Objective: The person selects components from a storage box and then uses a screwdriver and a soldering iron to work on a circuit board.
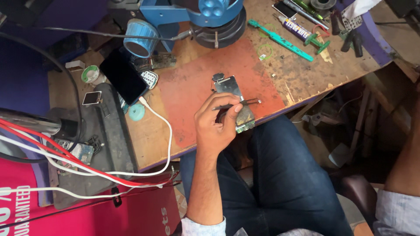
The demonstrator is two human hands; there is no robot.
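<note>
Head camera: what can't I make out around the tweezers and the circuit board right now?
- Circuit board: its middle hidden behind the left hand; parts too small to read.
- Tweezers: tips too fine to show whether they grip anything.
- Right hand: cut off by the right edge; only a forearm shows.
- Microscope: top cropped.

Layout as I view it from the head camera. My left hand [216, 124] sits at the near edge of the workbench [306, 76], pinching tweezers [238, 104] that lie across a circuit board [236, 102] resting on the mat [192, 87]. Behind the mat stands the microscope base [218, 22]. Left of the mat a phone [124, 75] lies tilted, a cable [164, 131] running from it toward the bench's near edge. Further left lies a solder spool [90, 73]. To the far right, behind the board, lie a brush [280, 40] and a glue tube [295, 28], side by side.
</note>
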